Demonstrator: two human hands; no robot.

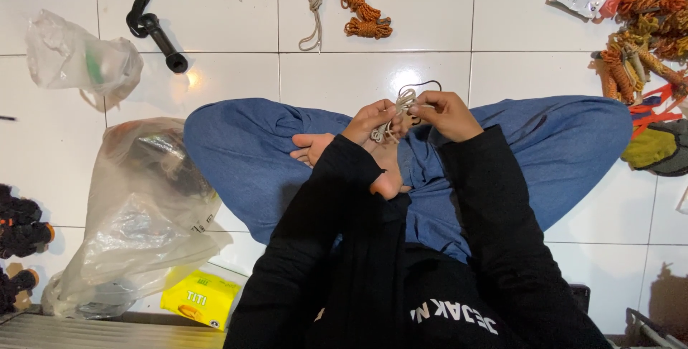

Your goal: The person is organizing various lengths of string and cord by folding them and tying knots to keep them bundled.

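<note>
I sit cross-legged on a white tiled floor in blue trousers (244,155) and black sleeves. Both hands meet above my knees on a bundle of beige cord (398,109). My left hand (373,121) pinches its lower knotted part. My right hand (448,114) grips the upper loops, from which a thin dark wire loop (423,84) sticks out. My bare foot (312,147) lies just left of the hands.
A large clear plastic bag (140,213) and a yellow packet (201,297) lie at left, a smaller bag (82,59) and a black handle (154,28) farther back. Orange cord bundles (362,5) and a beige cord (313,5) lie ahead, more orange bundles (645,26) at right.
</note>
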